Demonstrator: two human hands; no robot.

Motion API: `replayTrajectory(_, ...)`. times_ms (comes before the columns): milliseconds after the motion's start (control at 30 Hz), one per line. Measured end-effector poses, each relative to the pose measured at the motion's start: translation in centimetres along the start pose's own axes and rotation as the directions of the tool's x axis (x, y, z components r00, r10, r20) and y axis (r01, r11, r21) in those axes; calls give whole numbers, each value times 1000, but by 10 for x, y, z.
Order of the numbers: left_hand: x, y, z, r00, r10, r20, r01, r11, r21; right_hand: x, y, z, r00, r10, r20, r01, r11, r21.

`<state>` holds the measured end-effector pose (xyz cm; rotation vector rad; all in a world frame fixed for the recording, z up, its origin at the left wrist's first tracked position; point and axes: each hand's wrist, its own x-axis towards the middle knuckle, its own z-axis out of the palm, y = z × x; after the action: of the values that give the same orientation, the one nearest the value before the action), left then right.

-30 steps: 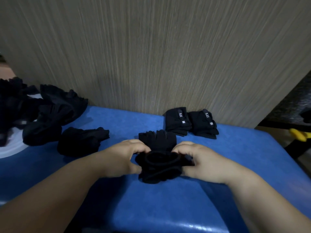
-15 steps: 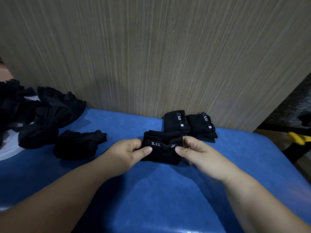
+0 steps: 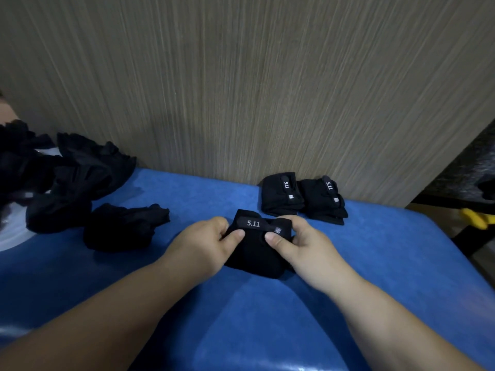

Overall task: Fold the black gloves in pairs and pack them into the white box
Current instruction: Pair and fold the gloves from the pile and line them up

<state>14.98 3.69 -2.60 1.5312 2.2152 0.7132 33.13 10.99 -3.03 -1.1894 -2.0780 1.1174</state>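
Note:
A folded pair of black gloves [image 3: 255,253] with a "5.11" strap lies on the blue table [image 3: 267,317]. My left hand [image 3: 206,245] grips its left side, thumb on the strap. My right hand [image 3: 300,245] grips its right side, thumb on top. Two more folded pairs [image 3: 281,194] [image 3: 322,200] stand side by side behind it, against the wall. One loose black glove [image 3: 120,228] lies to the left. A heap of unfolded black gloves [image 3: 61,180] sits at the far left on a white container [image 3: 13,234], of which only part shows.
A wood-grain wall [image 3: 241,89] rises straight behind the table. Past the table's right edge a yellow object [image 3: 475,218] and dark frames stand lower down.
The glove was open with its cuff toward me; now it is folded into a compact bundle with the 5.11 strap across the top, and both hands hold it slightly nearer to me.

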Motion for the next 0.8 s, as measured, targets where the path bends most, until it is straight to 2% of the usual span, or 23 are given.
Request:
replayTrajectory(167, -1, -4, -5, 999, 13, 35, -12, 999, -39, -2, -3, 1, 1000, 14, -1, -14, 994, -113)
replayTrajectory(333, -3, -13, -4, 997, 76, 19, -77, 992, 100, -4, -7, 3, 997, -61, -44, 43, 946, -321)
replayTrajectory(433, -6, -12, -3, 994, 108, -34, -99, 976, 194, -6, -12, 3, 994, -109, 9, 105, 935, -340)
replayTrajectory(533, -10, -11, -4, 987, 108, -115, -80, 971, 226, -8, -17, 3, 994, -77, 71, 99, 917, -387)
replayTrajectory(667, -12, -10, -7, 989, 72, -128, -35, 961, 274, -9, -25, 0, 995, 35, 91, -4, 949, -315)
replayTrajectory(800, -14, -8, -11, 997, 29, -78, -3, 947, 320, -10, -25, 1, 975, 153, 163, -131, 981, -141)
